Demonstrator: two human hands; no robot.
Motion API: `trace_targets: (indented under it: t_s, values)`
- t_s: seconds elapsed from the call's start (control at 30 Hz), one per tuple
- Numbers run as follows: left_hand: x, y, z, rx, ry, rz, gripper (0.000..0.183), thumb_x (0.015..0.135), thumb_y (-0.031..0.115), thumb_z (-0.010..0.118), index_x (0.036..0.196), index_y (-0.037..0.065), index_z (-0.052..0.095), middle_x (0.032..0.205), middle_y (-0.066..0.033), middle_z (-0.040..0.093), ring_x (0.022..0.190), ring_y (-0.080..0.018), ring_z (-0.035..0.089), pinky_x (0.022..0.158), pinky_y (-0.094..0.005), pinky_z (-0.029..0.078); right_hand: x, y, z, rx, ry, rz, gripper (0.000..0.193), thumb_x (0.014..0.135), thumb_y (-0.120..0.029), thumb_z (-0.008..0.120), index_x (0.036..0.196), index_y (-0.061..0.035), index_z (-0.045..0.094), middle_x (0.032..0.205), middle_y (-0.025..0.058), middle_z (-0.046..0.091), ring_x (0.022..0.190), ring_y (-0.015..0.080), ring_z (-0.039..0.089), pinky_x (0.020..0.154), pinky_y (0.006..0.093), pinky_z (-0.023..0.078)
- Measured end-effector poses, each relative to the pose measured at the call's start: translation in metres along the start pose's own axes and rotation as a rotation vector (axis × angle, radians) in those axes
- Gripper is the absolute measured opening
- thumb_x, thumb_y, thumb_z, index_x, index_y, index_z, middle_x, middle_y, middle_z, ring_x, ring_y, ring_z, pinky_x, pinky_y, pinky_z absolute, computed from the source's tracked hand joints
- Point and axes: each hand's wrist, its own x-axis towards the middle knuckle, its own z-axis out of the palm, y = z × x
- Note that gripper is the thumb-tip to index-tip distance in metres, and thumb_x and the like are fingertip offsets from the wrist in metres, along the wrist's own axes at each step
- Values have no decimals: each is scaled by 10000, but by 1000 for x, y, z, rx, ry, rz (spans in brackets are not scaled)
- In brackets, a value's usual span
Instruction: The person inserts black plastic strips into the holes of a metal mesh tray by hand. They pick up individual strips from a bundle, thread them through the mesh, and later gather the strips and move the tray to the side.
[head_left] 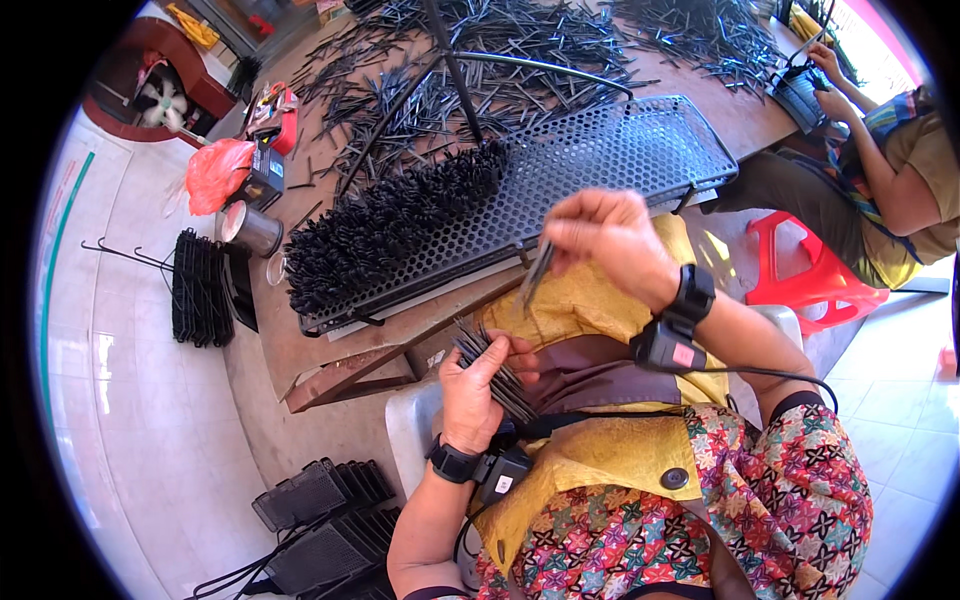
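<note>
My left hand is closed around a bundle of thin dark strips over my lap. Above it and to the right, my right hand pinches a few similar strips, which hang down slightly blurred. Just beyond both hands, a long black perforated rack rests along the table's near edge. Its left part is packed with dark pieces standing close together in the holes. On the right part the bare holes show. What the strips are made of I cannot tell.
Loose dark strips lie heaped across the table. A metal frame rises behind the rack. A can and red plastic bag sit left. Stacked black racks are lower left. A co-worker sits right, near a red stool.
</note>
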Motion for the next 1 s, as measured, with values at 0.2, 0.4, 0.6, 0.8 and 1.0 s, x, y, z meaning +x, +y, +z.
trace_targets:
  t_s: [0.2,0.4,0.6,0.8,1.0]
  values:
    - [2,-5,-5,-112,33,-36,150,845,94,604,955,13,541,775,-101,598,631,-199,581,521,-302,488,56,-6,-5,-132,224,-392,123,806,-28,613,900,51,616,748,80,638,587,103,612,524,215,519]
    - [1,-15,-2,-94,4,-118,179,829,81,621,968,5,538,787,-101,600,675,-199,597,550,-310,506,81,6,-3,-259,142,-537,146,802,-54,624,914,39,613,764,73,645,614,106,618,532,222,512]
    - [-3,-34,-5,-72,-130,-314,267,819,40,586,1069,-24,516,888,-127,602,805,-228,619,718,-365,542,83,0,5,-629,59,-721,138,794,-46,619,911,26,609,776,119,631,669,195,628,590,278,517]
    - [-6,-34,-3,-123,-235,-369,276,819,21,562,1086,-21,503,957,-144,606,881,-267,616,837,-402,509,81,-7,24,-793,75,-870,97,737,-54,598,776,29,567,726,187,582,706,369,581,636,406,475]
    - [-8,-35,-1,-25,-270,-307,257,829,55,583,1071,-3,517,955,-141,610,869,-240,618,815,-376,507,84,-4,27,-852,63,-923,108,755,-52,611,817,35,588,746,182,602,684,329,608,603,355,485]
